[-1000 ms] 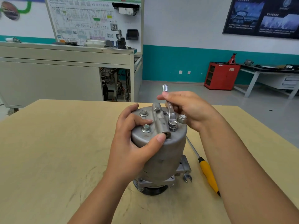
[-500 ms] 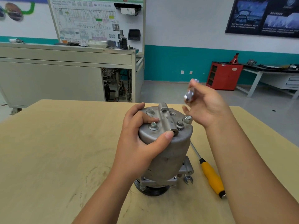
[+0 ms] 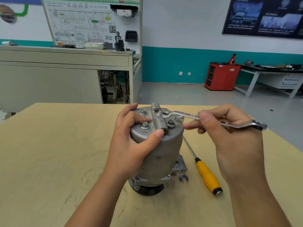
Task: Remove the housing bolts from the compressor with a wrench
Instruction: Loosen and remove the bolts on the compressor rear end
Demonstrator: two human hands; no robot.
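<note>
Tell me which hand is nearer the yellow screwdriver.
Right. The right hand, holding the wrench, is raised just beside the screwdriver; the left hand grips the compressor, which stands between it and the screwdriver.

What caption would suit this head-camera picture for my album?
Left hand steadies the upright compressor on a wooden table while the right hand holds a wrench, ring end on the bolted top.

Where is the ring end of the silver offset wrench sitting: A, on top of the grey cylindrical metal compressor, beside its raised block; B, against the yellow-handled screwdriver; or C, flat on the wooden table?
A: the right hand pinches the silver offset wrench, whose ring end rests on top of the grey cylindrical metal compressor, just right of the raised block.
</note>
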